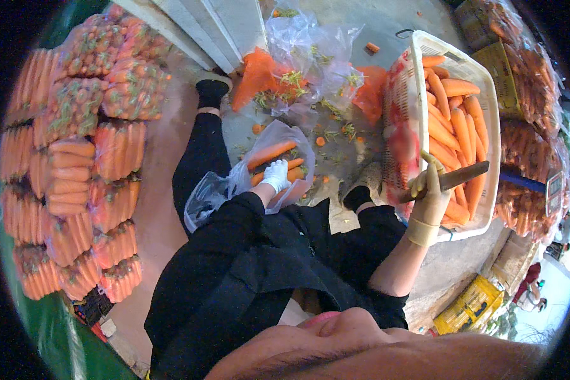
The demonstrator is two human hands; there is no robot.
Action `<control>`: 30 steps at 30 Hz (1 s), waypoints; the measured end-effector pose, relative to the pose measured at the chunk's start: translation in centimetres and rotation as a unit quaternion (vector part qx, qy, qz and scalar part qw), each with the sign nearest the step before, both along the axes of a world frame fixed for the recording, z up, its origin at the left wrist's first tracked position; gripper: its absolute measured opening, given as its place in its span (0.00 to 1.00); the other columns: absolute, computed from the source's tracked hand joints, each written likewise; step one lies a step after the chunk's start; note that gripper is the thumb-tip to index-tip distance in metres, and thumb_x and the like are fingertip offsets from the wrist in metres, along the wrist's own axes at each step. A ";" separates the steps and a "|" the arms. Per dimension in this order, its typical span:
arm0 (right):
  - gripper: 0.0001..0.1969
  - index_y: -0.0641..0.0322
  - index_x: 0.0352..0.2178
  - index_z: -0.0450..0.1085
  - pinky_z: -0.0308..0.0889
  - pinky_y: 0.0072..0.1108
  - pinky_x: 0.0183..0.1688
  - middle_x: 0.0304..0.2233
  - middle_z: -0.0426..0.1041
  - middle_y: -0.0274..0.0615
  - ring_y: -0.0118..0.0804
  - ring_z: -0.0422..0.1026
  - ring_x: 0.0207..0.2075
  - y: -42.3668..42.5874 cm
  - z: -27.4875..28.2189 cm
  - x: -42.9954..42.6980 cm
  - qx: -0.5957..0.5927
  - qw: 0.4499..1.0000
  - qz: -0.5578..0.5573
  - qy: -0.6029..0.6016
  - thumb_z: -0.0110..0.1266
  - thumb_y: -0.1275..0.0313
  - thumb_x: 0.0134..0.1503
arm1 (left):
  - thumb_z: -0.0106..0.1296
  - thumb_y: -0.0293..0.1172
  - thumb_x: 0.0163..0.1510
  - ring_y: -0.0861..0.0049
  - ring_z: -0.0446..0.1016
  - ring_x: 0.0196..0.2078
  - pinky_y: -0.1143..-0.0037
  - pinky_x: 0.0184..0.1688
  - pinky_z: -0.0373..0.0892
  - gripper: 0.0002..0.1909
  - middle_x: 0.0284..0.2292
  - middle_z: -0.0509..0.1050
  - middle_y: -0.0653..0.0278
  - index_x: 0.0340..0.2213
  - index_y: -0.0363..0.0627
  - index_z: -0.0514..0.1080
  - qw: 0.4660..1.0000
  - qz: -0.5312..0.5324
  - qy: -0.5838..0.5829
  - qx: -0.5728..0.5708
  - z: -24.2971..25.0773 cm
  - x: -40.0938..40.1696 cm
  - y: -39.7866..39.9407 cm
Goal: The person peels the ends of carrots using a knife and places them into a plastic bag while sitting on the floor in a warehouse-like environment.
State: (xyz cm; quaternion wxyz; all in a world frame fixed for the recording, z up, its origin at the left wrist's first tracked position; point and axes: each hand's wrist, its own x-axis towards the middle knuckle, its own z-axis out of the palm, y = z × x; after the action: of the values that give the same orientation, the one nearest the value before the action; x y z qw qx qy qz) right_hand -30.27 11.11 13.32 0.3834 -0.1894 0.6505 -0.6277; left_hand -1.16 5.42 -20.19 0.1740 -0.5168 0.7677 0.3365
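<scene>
My left hand (276,175), in a white glove, reaches into a clear plastic bag (209,190) between my legs and rests on carrots (271,154) inside it. Whether its covered fingers grip one I cannot tell. My right hand (427,183), in a pale yellowish glove, holds a knife (463,175) with a broad dark blade over the near side of a white plastic crate (491,142). Large loose carrots (444,135) lie heaped in this crate, to the right of my legs.
Stacked bags of carrots (71,180) stand at left. Ahead lie crumpled plastic bags (308,47), orange netting (252,76) and carrot trimmings (320,141) on the floor. More bagged carrots (522,142) are beyond the crate. A yellow crate (470,306) and a distant person (532,294) are at lower right.
</scene>
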 end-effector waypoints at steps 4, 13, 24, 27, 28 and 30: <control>0.14 0.64 0.43 0.72 0.55 0.15 0.17 0.18 0.68 0.31 0.20 0.59 0.14 -0.6 -0.2 -0.5 0.074 0.994 0.019 0.083 0.52 0.68 0.58 | 0.50 0.41 0.52 0.58 0.70 0.49 0.65 0.49 0.67 0.23 0.46 0.72 0.55 0.50 0.52 0.68 0.970 0.072 0.195 0.126 -0.3 -1.3 -1.5; 0.11 0.66 0.41 0.73 0.55 0.12 0.16 0.16 0.66 0.28 0.18 0.59 0.13 -1.3 0.7 0.2 0.125 0.990 0.057 0.033 0.49 0.74 0.58 | 0.67 0.47 0.35 0.64 0.70 0.46 0.65 0.45 0.67 0.49 0.45 0.66 0.59 0.55 0.45 0.54 0.979 -0.069 -0.175 -0.084 -2.6 -4.7 1.2; 0.10 0.61 0.41 0.74 0.56 0.12 0.18 0.19 0.68 0.26 0.17 0.61 0.16 -1.5 1.3 2.0 0.059 0.986 0.140 0.065 0.51 0.72 0.58 | 0.72 0.42 0.25 0.59 0.67 0.52 0.67 0.53 0.64 0.53 0.49 0.67 0.52 0.53 0.40 0.57 0.944 0.119 0.290 0.098 -6.3 2.8 -3.8; 0.10 0.61 0.40 0.75 0.62 0.14 0.23 0.23 0.72 0.27 0.19 0.65 0.20 -0.4 0.1 2.0 0.051 0.982 0.144 0.114 0.52 0.71 0.58 | 0.72 0.34 0.23 0.63 0.69 0.49 0.68 0.50 0.66 0.52 0.46 0.68 0.56 0.53 0.41 0.57 0.886 0.181 0.409 0.120 -1.9 2.3 -4.3; 0.10 0.60 0.40 0.74 0.65 0.17 0.26 0.24 0.74 0.30 0.22 0.67 0.21 -0.6 -0.1 2.8 0.020 0.972 0.161 0.173 0.52 0.72 0.57 | 0.72 0.33 0.24 0.63 0.69 0.49 0.68 0.50 0.67 0.51 0.46 0.68 0.56 0.51 0.41 0.58 0.841 0.229 0.473 0.128 0.2 2.8 -4.5; 0.10 0.60 0.40 0.74 0.63 0.16 0.25 0.24 0.72 0.32 0.21 0.65 0.20 0.7 -1.8 2.5 -0.029 0.927 0.163 0.336 0.53 0.71 0.57 | 0.70 0.29 0.23 0.64 0.69 0.47 0.68 0.49 0.67 0.48 0.45 0.68 0.57 0.50 0.42 0.59 0.765 0.284 0.557 0.152 6.8 0.6 -3.2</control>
State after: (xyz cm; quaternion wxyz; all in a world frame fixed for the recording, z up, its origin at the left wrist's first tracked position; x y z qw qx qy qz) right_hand -27.72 11.82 11.50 0.2334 -0.5036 0.6831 -0.4747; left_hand -0.60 2.24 -13.35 -0.3115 -0.3993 0.4867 0.7118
